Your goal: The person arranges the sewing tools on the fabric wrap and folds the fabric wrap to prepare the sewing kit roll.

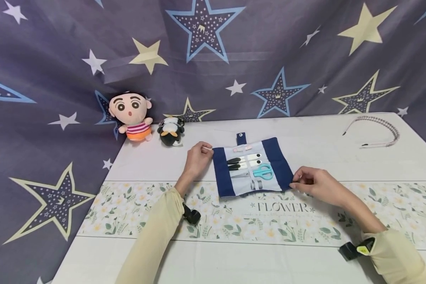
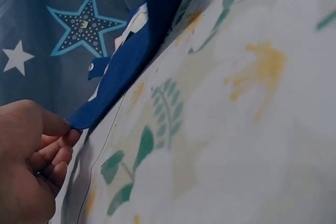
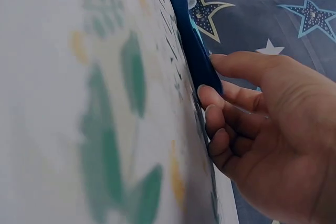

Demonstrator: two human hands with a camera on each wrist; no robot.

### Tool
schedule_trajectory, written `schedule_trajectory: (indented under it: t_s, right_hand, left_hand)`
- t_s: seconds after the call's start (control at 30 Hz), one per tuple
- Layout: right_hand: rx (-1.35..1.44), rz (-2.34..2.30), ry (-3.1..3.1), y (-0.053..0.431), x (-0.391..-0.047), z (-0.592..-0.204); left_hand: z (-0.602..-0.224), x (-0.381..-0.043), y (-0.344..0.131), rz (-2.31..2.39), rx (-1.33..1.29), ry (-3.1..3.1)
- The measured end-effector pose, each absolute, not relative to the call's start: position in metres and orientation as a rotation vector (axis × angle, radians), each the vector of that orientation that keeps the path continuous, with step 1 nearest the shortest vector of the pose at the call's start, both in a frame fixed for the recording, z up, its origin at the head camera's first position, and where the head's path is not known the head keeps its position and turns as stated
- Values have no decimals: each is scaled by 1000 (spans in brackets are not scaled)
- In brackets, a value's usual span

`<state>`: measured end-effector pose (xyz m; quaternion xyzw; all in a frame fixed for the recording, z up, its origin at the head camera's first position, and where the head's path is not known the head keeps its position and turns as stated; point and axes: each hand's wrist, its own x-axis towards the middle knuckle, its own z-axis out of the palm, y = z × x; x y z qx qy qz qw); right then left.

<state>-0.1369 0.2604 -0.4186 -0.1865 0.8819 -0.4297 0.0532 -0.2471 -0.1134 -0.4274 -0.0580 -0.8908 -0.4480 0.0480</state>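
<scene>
A navy fabric tool roll point(image 1: 278, 163) lies spread out, its pale inner panel facing up. Elastic loops on it hold teal-handled scissors point(image 1: 264, 171), two black-and-white tools point(image 1: 246, 162), a small pink item point(image 1: 242, 148) and small silvery pieces point(image 1: 256, 184). A snap tab point(image 1: 241, 138) sticks out from the far edge. My left hand point(image 1: 198, 157) pinches the roll's far left corner between thumb and fingers, as the left wrist view also shows. At the near right corner, thumb and fingertips of my right hand point(image 1: 317, 184) grip the navy edge point(image 3: 197, 56).
Two plush toys stand at the back left: a doll in a striped top point(image 1: 137, 128) and a penguin point(image 1: 170, 132). A beaded headband point(image 1: 383, 122) lies at the back right. Behind the table point(image 1: 234, 260) hangs a star-patterned curtain point(image 1: 206, 86).
</scene>
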Motion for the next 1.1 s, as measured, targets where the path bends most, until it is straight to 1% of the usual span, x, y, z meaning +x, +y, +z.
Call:
schedule_trajectory:
  t_s: [0.3, 0.63, 0.77, 0.93, 1.1]
  right_hand:
    - [-620, -1252, 2610, 253, -125, -416]
    - [-625, -1245, 2589, 252, -122, -416]
    - [-631, -1248, 2584, 252, -121, -416]
    - [-632, -1224, 2595, 252, -121, -414]
    - [-681, -1156, 2650, 251, -123, -412]
  left_hand:
    - [-430, -250, -110, -1421, -229, -2683]
    - [-430, -243, -112, -1474, -258, -2680]
    - [-430, -239, -114, -1428, -294, -2699]
    - [-427, -225, -117, -1347, -437, -2726]
    - [-419, -200, -120, -1268, -722, -2779]
